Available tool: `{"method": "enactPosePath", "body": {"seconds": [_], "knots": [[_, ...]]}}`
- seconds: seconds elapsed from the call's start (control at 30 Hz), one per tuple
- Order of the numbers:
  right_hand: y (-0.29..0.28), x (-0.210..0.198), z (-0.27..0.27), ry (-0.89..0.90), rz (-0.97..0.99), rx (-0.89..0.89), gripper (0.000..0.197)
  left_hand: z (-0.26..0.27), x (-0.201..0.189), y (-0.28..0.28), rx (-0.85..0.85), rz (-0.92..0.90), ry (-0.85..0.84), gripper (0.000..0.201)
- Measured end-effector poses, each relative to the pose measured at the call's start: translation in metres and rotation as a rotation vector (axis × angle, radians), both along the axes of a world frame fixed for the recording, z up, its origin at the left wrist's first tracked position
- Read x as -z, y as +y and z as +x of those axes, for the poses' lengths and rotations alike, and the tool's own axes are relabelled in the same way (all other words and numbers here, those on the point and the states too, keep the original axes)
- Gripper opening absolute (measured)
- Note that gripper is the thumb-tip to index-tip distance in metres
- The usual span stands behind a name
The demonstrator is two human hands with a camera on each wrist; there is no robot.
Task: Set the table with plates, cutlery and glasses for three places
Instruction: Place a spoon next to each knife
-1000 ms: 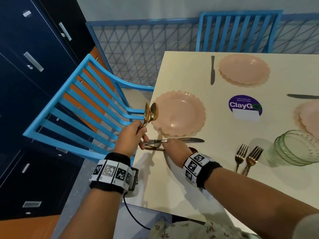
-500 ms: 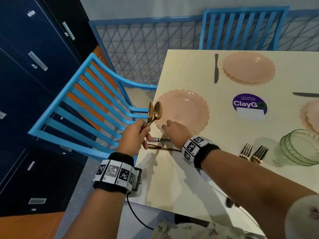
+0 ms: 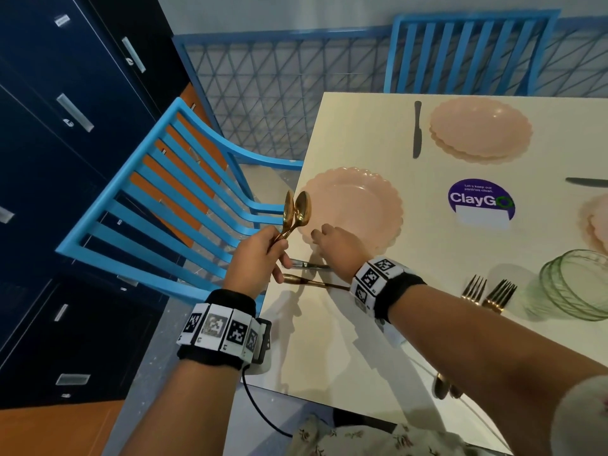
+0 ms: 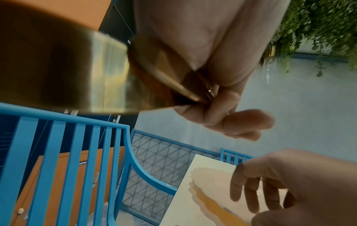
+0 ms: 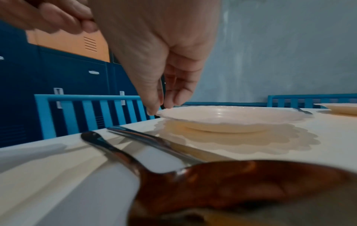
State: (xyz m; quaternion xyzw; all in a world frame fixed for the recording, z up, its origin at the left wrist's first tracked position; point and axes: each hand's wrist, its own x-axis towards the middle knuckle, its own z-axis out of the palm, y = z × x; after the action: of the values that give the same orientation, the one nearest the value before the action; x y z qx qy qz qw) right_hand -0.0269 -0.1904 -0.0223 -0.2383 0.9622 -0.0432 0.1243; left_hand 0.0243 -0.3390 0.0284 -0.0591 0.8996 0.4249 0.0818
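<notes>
Table point(image 3: 345, 340), cream top, carried three place settings in part. Left hand point(image 3: 256, 258) was closed round the handles of two gold spoons point(image 3: 296, 213), bowls raised upright over the table's left edge, beside the near plate. Right hand point(image 3: 339, 246) hung over the near rim of the pink scalloped plate point(image 3: 355, 205); its fingertips point(image 5: 154, 110) pointed down and sat at or just against the rim, fingers loosely extended, nothing held. Contact with the rim could not be told for certain.

Knife point(image 3: 307, 264), silver, lay flat on the table just below that plate, its blade end hidden under the right wrist. Gold spoon point(image 3: 312, 282) lay flat alongside the knife, nearer the table's front edge; its bowl filled the foreground of the right wrist view.

Second pink plate point(image 3: 480, 130) stood at the far side, a dark knife point(image 3: 417, 130) flat just to its left. Third pink plate point(image 3: 595, 222) was cut off at the right edge of the head view, another knife point(image 3: 589, 182) flat beyond it. Two gold forks point(image 3: 487, 289) lay side by side near the front right, close to a green ribbed glass bowl point(image 3: 575, 284).

Purple round sticker point(image 3: 480, 200) marked "ClayGo" sat mid-table. Blue slatted chair point(image 3: 158, 199) stood at the left side; a second blue chair point(image 3: 467, 51) stood at the far end. Dark blue lockers point(image 3: 49, 126) filled the left background.
</notes>
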Motion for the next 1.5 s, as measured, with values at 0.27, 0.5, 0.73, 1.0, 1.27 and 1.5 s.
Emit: {"method": "enactPosePath", "body": {"seconds": [0.27, 0.5, 0.73, 1.0, 1.27, 1.5], "knots": [[-0.011, 0.008, 0.020, -0.096, 0.142, -0.062, 0.026, 0.002, 0.001, 0.000, 0.005, -0.020, 0.001, 0.016], [-0.008, 0.014, 0.016, -0.123, 0.085, 0.004, 0.023, 0.008, -0.002, -0.002, -0.001, 0.006, -0.001, 0.017], [-0.004, 0.015, 0.014, -0.130, 0.100, -0.020, 0.024, 0.005, -0.004, -0.001, 0.018, -0.010, -0.008, 0.015], [-0.001, 0.009, 0.017, -0.112, 0.091, -0.029, 0.024, 0.002, -0.003, 0.003, 0.041, -0.016, -0.028, 0.013], [0.002, 0.002, 0.022, -0.083, 0.067, -0.028, 0.024, 0.003, 0.001, 0.005, 0.033, 0.027, -0.032, 0.015], [0.011, -0.016, 0.029, 0.034, -0.239, 0.107, 0.027, -0.001, 0.002, 0.024, -0.054, 0.213, -0.013, 0.013]]}}
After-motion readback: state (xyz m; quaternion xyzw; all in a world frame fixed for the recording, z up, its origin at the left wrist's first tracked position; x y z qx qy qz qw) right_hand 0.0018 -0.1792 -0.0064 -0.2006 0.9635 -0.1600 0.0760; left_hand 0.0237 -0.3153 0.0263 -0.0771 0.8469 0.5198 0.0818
